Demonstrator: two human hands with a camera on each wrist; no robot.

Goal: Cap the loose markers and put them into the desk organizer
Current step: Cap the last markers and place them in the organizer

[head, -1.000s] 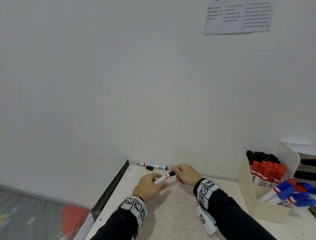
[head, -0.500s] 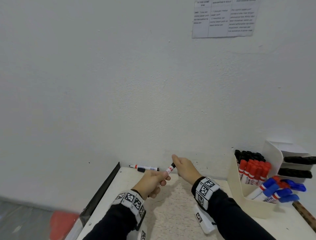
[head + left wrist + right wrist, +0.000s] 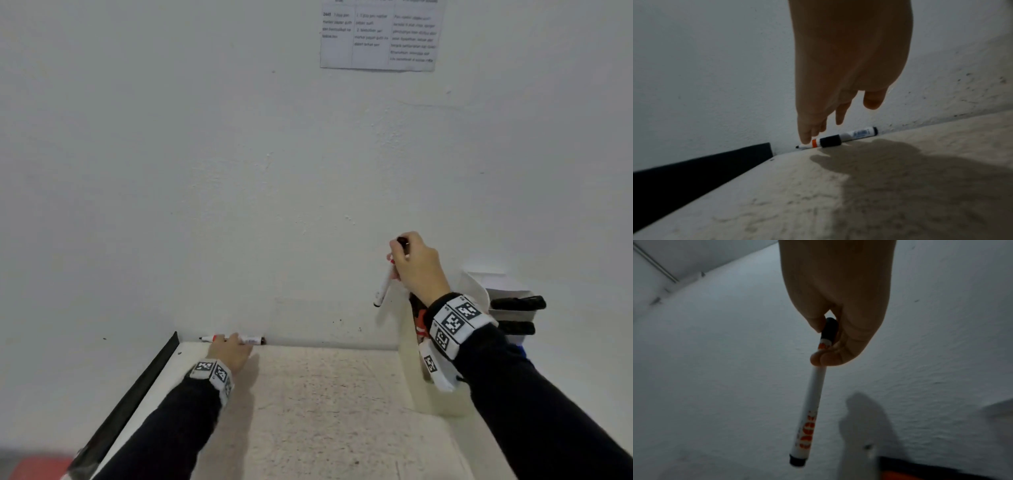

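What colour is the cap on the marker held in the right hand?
Black cap, clearest in the right wrist view.

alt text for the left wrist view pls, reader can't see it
The left hand reaches down, one fingertip touching the bare tip end of an uncapped marker lying along the wall at the desk edge. A loose black cap lies against its barrel.

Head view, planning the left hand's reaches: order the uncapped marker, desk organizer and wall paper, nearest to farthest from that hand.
From the left hand:
1. Uncapped marker, under its fingers at the wall.
2. Desk organizer, right side of the desk.
3. Wall paper, high up.
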